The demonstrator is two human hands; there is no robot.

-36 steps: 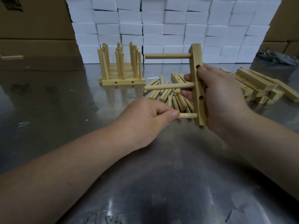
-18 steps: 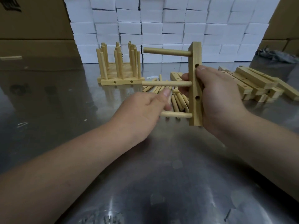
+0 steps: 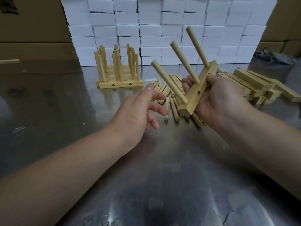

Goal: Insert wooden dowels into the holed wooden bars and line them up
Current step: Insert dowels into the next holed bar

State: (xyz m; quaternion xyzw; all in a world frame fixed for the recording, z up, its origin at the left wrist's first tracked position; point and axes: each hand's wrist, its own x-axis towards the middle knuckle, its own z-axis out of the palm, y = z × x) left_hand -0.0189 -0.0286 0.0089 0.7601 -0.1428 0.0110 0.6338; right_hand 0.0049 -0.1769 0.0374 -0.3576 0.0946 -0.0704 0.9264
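Right hand: the right hand (image 3: 218, 101) grips the bar (image 3: 193, 101) round its middle. The thumb lies over the upper edge, and the fingertips (image 3: 187, 84) curl round from behind, showing between the two lower dowels.
Bar: it is held in the air above the table (image 3: 162, 176) and tilted, with its far end high to the right and its near end low to the left. A side hole faces the camera.
Three dowels: the three dowels (image 3: 184, 61) sit in the bar's upper face, one near each end and one in the middle. They are parallel and lean up and to the left.
Left hand: the left hand (image 3: 138, 115) is open, its fingers spread and loosely bent, and it holds nothing. It hangs near the lowest dowel with a gap between them.
Loose dowels: the loose dowels (image 3: 167, 108) lie scattered flat on the table, under the bar and between the hands.
Row: the row (image 3: 120, 83) stands at rear left, well apart from the hands. Its bars lie side by side and their dowels stand upright.
Pile: the pile (image 3: 254, 80) of bars without dowels is heaped on the table at right, beyond the right hand.
Table: shiny metal, mirroring the arms.
Backdrop: white boxes (image 3: 146, 30) are stacked like a wall at the table's far edge, with brown cartons (image 3: 32, 22) on either side.
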